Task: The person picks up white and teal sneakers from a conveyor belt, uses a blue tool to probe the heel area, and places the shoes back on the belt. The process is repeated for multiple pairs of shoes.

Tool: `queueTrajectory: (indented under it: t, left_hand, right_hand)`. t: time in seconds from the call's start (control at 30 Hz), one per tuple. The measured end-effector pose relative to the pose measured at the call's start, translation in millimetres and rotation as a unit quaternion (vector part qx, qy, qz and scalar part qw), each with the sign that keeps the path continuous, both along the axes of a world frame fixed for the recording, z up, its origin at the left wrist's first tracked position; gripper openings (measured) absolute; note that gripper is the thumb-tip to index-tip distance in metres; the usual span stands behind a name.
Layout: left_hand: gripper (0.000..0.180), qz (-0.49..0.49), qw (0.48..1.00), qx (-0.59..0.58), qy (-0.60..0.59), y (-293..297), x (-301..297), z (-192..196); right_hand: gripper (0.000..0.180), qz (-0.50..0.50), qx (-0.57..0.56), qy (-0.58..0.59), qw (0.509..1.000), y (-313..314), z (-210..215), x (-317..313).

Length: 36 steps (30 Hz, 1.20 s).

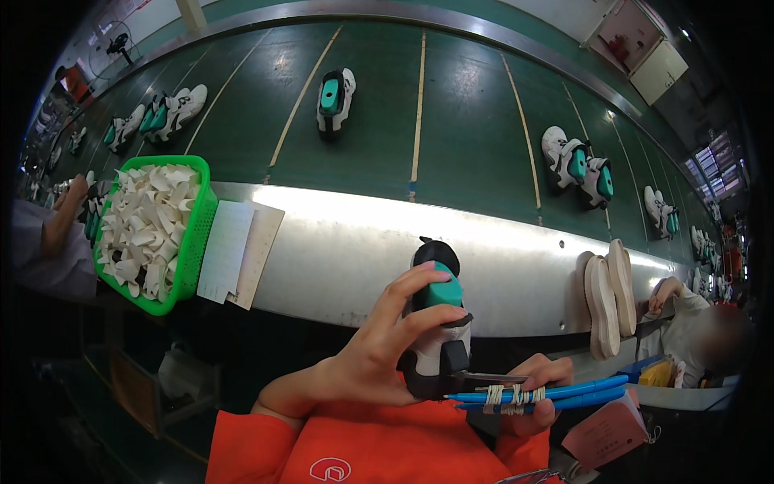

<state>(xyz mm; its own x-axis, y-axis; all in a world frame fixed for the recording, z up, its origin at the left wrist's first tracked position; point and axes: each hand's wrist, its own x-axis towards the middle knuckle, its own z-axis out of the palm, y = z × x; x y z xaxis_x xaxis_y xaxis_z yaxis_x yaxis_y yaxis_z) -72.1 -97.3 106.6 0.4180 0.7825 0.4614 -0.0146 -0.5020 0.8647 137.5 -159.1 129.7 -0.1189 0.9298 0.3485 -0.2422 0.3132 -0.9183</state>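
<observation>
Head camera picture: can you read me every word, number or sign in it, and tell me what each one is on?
None that I can quote for you.
Pink booklet: dark printing, too small to read.
White paper sheet: faint marks, too faint to read.
Orange shirt: a rounded white outline emblem, with no letters I can make out.
Blue pens: nothing readable.

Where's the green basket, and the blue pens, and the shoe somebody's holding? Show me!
Green basket [201, 234], head view: its right side wall.
Blue pens [582, 387], head view: the upper pen's barrel.
Held shoe [427, 348], head view: its pale part.
</observation>
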Motion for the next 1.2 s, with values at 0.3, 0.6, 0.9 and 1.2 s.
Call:
queueTrajectory:
  t: [0.3, 0.6, 0.9, 1.2]
  left_hand:
    - [0.07, -0.003, 1.0, -0.008, 0.003, 0.3, -0.6, -0.8]
    - [0.07, -0.004, 1.0, -0.015, 0.001, 2.0, -0.6, 0.0]
    - [0.072, 0.009, 1.0, 0.0, 0.009, 9.4, 0.5, 3.7]
    - [0.084, 0.028, 0.999, -0.012, 0.027, 25.8, -0.1, 13.2]
  right_hand:
    - [0.032, 0.001, 0.041, 0.015, 0.999, 3.8, -6.2, 0.3]
    - [0.033, -0.019, 0.016, 0.012, 1.0, 1.5, -6.8, 0.0]
    - [0.038, 0.219, 0.015, -0.314, 0.924, 43.9, 52.2, 26.7]
    - [0.026, 0.229, 0.082, -0.43, 0.869, 70.0, 85.7, 4.6]
